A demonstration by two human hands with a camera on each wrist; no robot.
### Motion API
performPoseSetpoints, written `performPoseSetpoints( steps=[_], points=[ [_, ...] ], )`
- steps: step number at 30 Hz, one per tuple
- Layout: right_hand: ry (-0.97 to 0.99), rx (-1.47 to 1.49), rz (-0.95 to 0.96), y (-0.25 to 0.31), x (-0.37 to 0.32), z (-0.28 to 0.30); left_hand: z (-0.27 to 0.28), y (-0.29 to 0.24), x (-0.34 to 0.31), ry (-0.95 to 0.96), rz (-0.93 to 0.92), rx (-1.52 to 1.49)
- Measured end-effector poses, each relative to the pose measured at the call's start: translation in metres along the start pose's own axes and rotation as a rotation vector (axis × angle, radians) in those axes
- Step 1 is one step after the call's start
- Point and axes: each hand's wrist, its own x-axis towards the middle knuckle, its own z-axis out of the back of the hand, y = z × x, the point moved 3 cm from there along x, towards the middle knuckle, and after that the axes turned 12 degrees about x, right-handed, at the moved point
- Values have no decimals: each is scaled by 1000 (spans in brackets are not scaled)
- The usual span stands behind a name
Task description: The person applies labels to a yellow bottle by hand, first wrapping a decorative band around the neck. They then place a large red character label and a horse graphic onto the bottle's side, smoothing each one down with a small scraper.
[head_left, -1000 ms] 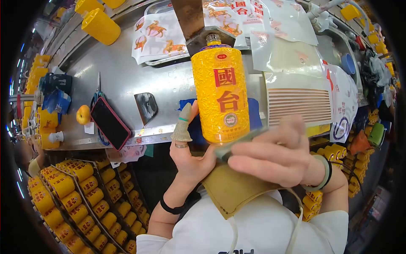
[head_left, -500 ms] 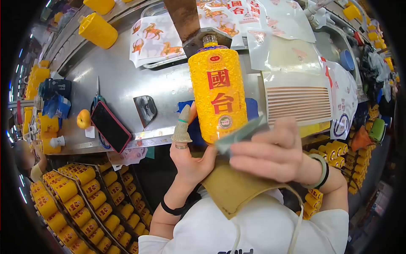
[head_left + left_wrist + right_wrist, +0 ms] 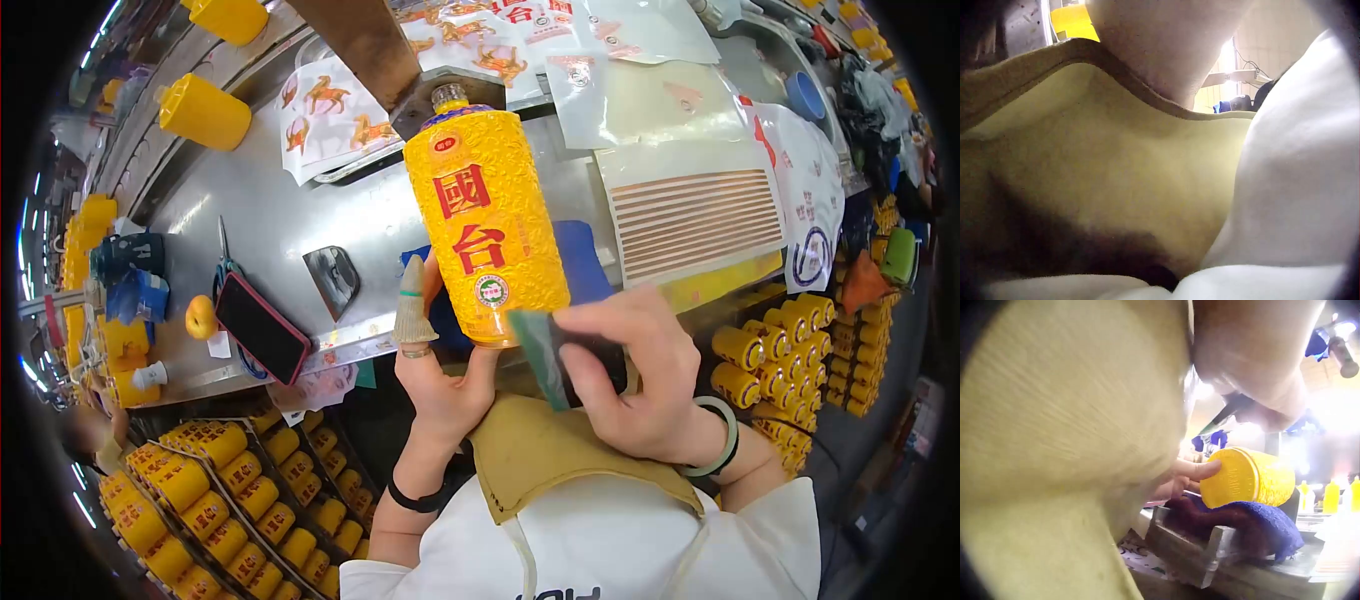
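A yellow embossed bottle [image 3: 525, 225] with red characters and a round emblem lies on a blue cloth [image 3: 585, 262]. Its neck sits against a dark metal bracket [image 3: 425, 100]. My left hand [image 3: 440, 385] holds the bottle by its base, with a knitted finger cover [image 3: 412, 315] on one finger along the side. At the bottle's lower right, my right hand [image 3: 645, 375] pinches a flat dark scraper [image 3: 540, 358] with a green edge, which overlaps the base in the head view. In the right wrist view, a left-hand finger [image 3: 1200, 469] touches the bottle's round bottom [image 3: 1229, 481].
A phone [image 3: 263, 328], scissors [image 3: 222, 245], a yellow fruit [image 3: 199, 317] and a dark plate [image 3: 332, 280] lie left on the metal table. Printed decal sheets [image 3: 690, 215] lie right and behind. Racks of yellow bottles [image 3: 220, 500] stand below. A tan apron [image 3: 1116, 156] fills much of the left wrist view.
The right hand has turned, and the scraper has swung from slanting across the bottle's base to nearly upright at its right. The head view has shifted and tilted. The left hand stays at the base.
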Motion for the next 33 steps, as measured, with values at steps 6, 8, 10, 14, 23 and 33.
performPoseSetpoints(
  steps=[6, 8, 10, 14, 23, 33],
  points=[
    [-115, -182, -317, -13, -19, 20, 3, -7, 7, -70, -74, 44],
    [-121, -165, -317, -12, -18, 22, 7, -17, 10, -55, -247, 181],
    [-125, -144, -319, -13, -18, 22, 10, -30, 13, -40, -417, 321],
    [-111, -132, -290, -12, -16, 21, 5, -43, 13, 18, -464, 549],
    [-9, -51, -258, -3, -8, 6, -1, -4, -6, -151, -296, -44],
    [-68, -122, -246, -2, -11, 10, 6, -20, 5, -70, -60, -5]
  ],
)
